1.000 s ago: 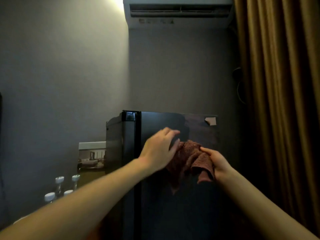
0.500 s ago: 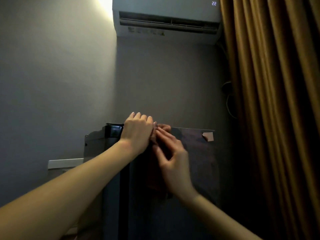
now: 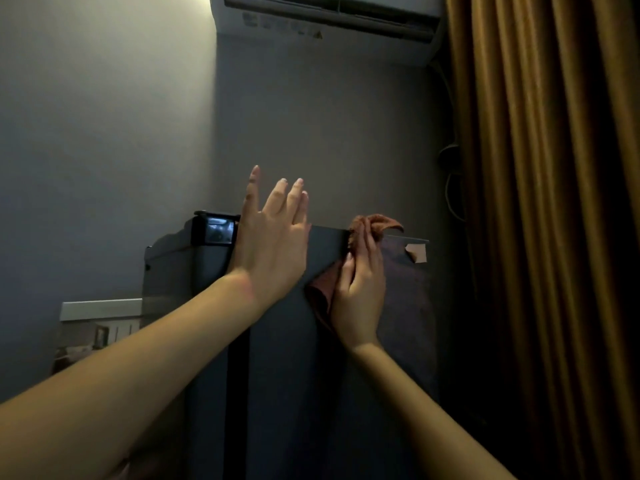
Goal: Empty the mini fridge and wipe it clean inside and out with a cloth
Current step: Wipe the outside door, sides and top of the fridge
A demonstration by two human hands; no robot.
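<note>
The mini fridge [image 3: 287,375] door looks smooth and faintly glossy, the brown cloth [image 3: 375,221] soft, napped and matt.

1. The cloth [image 3: 375,221] is draping over the mini fridge [image 3: 287,393] door's top edge, under the right hand [image 3: 360,292].
2. The left hand [image 3: 273,237] is reaching up left of it.
3. The curtain [image 3: 554,202] is hanging right of the mini fridge.

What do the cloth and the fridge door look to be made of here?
Cloth: soft reddish-brown fabric, likely terry or microfibre; it bunches and droops where the right hand holds it. Fridge door: dark, smooth, hard panel with a faint sheen, probably painted metal or plastic.
</note>
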